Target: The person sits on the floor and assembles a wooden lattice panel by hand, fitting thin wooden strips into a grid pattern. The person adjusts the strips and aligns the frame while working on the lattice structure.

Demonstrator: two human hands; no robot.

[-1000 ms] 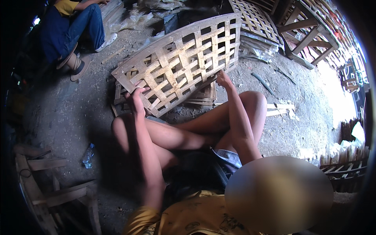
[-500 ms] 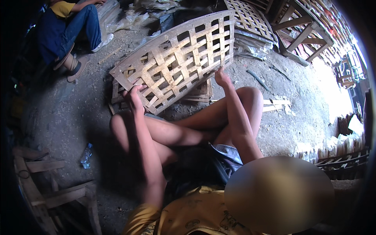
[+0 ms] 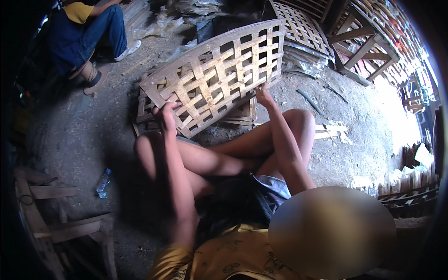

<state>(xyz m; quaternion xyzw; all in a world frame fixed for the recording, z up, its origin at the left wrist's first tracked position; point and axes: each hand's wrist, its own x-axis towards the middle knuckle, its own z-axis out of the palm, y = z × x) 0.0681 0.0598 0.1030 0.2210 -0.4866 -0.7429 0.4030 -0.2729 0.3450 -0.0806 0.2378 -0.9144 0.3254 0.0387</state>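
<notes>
A large lattice panel of woven flat strips in a wooden frame leans, tilted, in front of my crossed legs. Its near left corner is in my left hand, the fingers closed over the frame edge. Farther right along the same near edge, my right hand is closed on the frame, its fingertips partly hidden. Under the panel lie more wooden frame pieces, mostly covered by it.
Another person sits at the far left. Lattice panels are stacked over plastic sheeting at the back, beside a wooden stand. A plastic bottle lies on the floor at left, near a wooden frame. A dark strip lies at right.
The whole view has shifted slightly, with the far things now a little lower and farther right. Both hands keep their hold on the panel, which has barely moved.
</notes>
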